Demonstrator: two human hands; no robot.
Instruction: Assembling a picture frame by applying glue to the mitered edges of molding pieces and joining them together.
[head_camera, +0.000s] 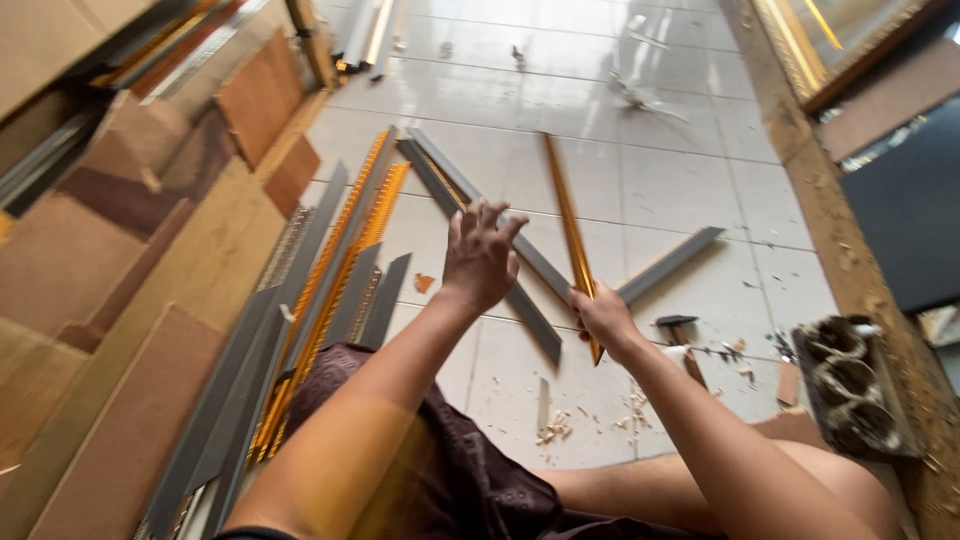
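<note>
Gold moulding strip: long, thin, stiff, likely light; lower end pinched in right hand fingers, far end out over the tiled floor. Best held near an end. Left hand hovers, fingers spread, above grey strips. Hammer just beside the right hand.

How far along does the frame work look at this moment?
Done: moulding strips lie cut and stacked at left, wood chips on the floor. In hand: the right hand grips a gold strip; the left hand hovers open. Left: grey lengths lie loose, unjoined.
</note>
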